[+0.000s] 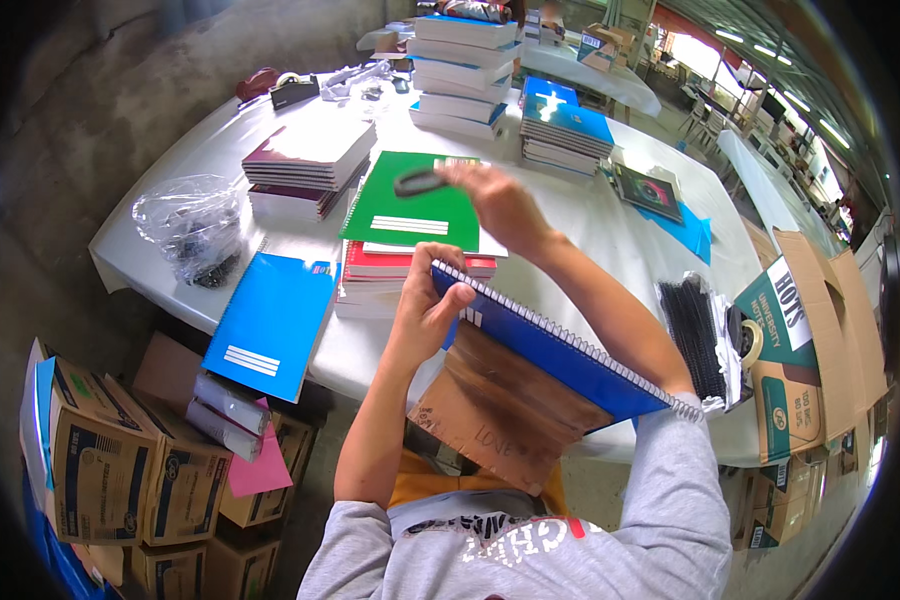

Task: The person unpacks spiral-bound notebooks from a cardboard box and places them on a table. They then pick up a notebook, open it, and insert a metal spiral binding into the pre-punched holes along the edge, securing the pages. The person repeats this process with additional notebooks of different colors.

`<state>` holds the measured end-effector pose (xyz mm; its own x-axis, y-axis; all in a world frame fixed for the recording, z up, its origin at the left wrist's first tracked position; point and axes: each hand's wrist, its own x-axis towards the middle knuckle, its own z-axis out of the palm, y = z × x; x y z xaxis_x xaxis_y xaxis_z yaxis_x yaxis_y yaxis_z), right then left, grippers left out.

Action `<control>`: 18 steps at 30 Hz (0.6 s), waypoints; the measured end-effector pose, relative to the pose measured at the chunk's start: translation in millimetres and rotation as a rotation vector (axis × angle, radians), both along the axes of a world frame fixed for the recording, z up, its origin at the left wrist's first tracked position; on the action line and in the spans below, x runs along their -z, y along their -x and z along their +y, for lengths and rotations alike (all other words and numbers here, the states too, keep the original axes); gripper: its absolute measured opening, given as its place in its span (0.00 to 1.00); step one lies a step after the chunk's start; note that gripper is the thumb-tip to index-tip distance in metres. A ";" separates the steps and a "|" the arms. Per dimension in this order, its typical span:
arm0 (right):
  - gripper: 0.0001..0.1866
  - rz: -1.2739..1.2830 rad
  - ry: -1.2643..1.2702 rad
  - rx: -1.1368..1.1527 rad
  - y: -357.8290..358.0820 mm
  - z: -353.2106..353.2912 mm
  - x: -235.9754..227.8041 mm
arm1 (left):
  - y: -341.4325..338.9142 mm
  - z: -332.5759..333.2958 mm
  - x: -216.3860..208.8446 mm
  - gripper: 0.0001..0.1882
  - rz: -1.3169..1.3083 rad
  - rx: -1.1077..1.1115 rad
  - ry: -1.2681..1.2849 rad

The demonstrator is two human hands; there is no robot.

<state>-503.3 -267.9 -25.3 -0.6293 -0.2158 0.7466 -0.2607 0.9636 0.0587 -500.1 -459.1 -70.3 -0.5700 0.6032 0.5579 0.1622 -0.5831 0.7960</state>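
A blue spiral-bound notebook is tilted in front of me, its wire coil running along the upper edge. My left hand is closed on its upper left corner, thumb on the cover. Beneath it, a brown wooden board stands at my lap. Above the table my right hand is closed on a dark looped object; both are blurred, so its kind is unclear. Below that hand lies a green spiral notebook on a stack with red notebooks. Another blue notebook lies at the table's left front edge.
Stacks of books and maroon notebooks stand farther back, with blue-covered ones to the right. A clear plastic bag sits left. Black coils lie beside an open carton. Cardboard boxes fill the lower left.
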 end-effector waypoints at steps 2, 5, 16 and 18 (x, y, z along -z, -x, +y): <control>0.30 -0.664 -0.142 0.299 1.5 14.7 46.5 | -5.5 -6.5 -2.9 0.12 -0.066 -0.037 -0.001; 0.31 -0.675 0.156 0.272 -10.7 18.2 40.5 | -4.2 -11.6 0.9 0.07 -0.168 -0.035 -0.028; 0.39 -0.807 0.461 0.938 -295.1 48.2 51.2 | -22.1 -22.2 -128.1 0.07 -0.038 -0.920 -0.425; 0.41 -0.946 0.533 1.054 -320.0 9.3 71.4 | -31.7 -35.9 -135.5 0.07 0.195 -1.156 -0.558</control>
<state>-183.2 -258.6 -96.8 -0.5981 0.7839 -0.1666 0.8014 0.5824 -0.1365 -468.5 -495.0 65.2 -0.4819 -0.5201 0.7052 0.8761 -0.2714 0.3985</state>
